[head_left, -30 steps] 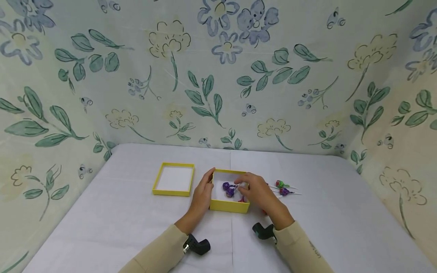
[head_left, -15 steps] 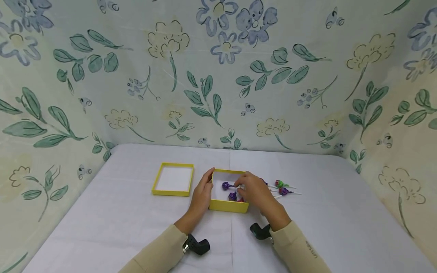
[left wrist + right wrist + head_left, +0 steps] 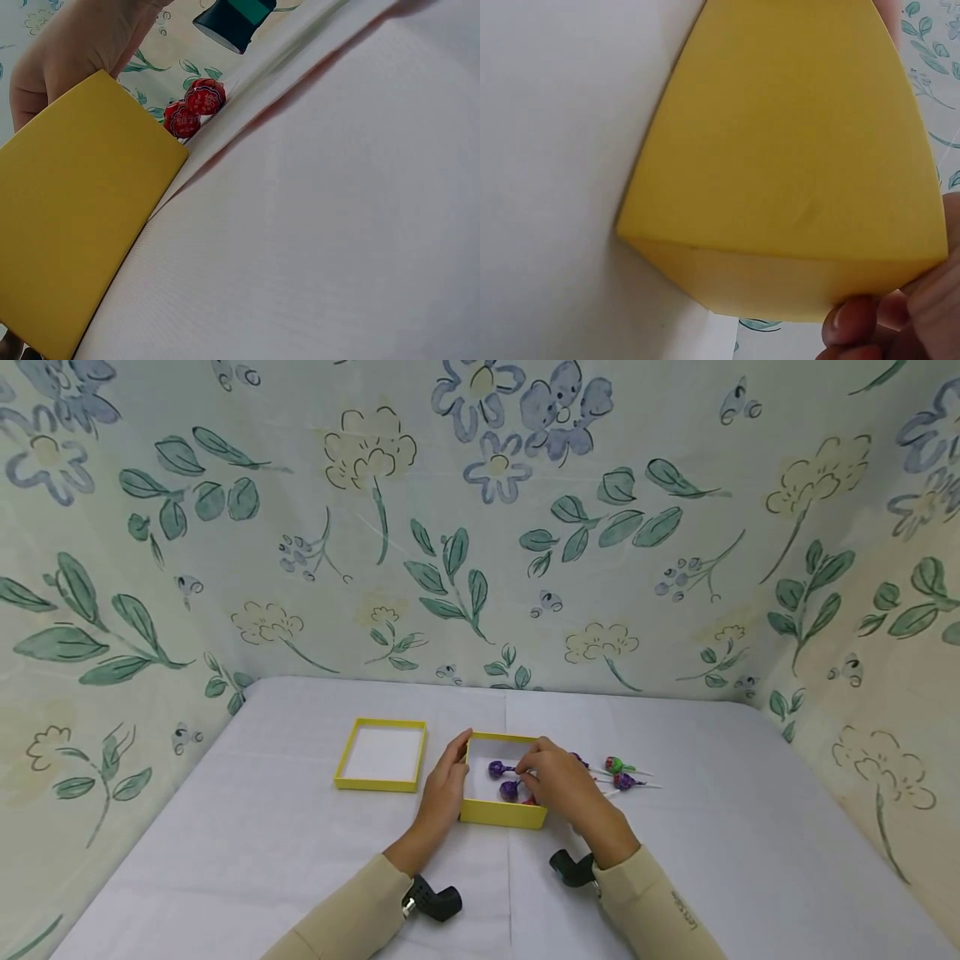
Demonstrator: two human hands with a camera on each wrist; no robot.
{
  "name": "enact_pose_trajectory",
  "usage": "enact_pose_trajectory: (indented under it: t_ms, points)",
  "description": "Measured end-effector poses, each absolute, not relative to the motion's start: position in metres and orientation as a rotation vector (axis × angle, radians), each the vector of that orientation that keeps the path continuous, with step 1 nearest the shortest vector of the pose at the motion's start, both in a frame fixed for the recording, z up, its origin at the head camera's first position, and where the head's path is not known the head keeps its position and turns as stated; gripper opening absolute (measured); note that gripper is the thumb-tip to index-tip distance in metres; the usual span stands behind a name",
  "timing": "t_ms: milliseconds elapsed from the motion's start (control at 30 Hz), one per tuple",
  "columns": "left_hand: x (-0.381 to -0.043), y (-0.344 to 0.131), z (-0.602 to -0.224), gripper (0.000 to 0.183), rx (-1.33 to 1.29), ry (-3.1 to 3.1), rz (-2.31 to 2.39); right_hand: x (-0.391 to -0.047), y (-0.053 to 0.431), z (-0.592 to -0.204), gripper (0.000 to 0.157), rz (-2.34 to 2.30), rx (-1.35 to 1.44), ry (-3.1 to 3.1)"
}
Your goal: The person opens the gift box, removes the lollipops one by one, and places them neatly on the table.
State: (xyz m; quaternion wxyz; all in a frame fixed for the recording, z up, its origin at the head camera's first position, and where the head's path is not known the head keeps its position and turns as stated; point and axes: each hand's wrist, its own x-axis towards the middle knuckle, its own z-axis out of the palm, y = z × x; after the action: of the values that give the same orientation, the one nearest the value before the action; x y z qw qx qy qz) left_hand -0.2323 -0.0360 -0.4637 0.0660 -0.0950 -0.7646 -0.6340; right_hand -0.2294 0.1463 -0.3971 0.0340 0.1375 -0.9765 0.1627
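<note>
A yellow open box with a white inside stands at mid-table. My left hand grips its left wall. Inside, my right hand pinches the stick of a purple-wrapped lollipop, whose head points left. Just below it lies a second purple lollipop, and part of a red one shows at the front right corner. In the left wrist view the box's yellow wall hides the contents. The right wrist view shows my curled right fingers at the box's rim.
Left of the box lies a shallow yellow-rimmed lid. On the right are a green-and-red lollipop, a purple lollipop and others partly behind my right hand. Two red lollipops appear beyond the box in the left wrist view.
The two purple lollipops, close together a second ago, now lie farther apart, the lower one shifted slightly toward the front. My right fingers have settled on the upper one's stick. My left hand stays put.
</note>
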Motion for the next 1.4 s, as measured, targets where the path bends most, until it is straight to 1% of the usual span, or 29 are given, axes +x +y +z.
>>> enact_pose_trajectory:
  t_ms: [200, 433, 833, 1133, 1400]
  points:
    - [-0.234, -0.035, -0.461, 0.051, -0.273, -2.32, -1.908, -0.232, 0.146, -0.395, 0.012, 0.516, 0.42, -3.018]
    - [-0.236, -0.034, -0.459, 0.052, -0.267, -2.32, -1.903, -0.235, 0.147, -0.394, 0.009, 0.492, 0.443, -2.989]
    - [-0.236, -0.034, -0.458, 0.052, -0.256, -2.32, -1.909, -0.229, 0.151, -0.398, 0.008, 0.44, 0.503, -2.809]
    - [-0.235, -0.035, -0.46, 0.052, -0.252, -2.313, -1.932, -0.227, 0.156, -0.396, 0.01, 0.58, 0.494, -2.763]
    - [-0.234, -0.036, -0.462, 0.052, -0.257, -2.324, -1.901, -0.23, 0.173, -0.388, 0.01, 0.695, 0.519, -2.703]
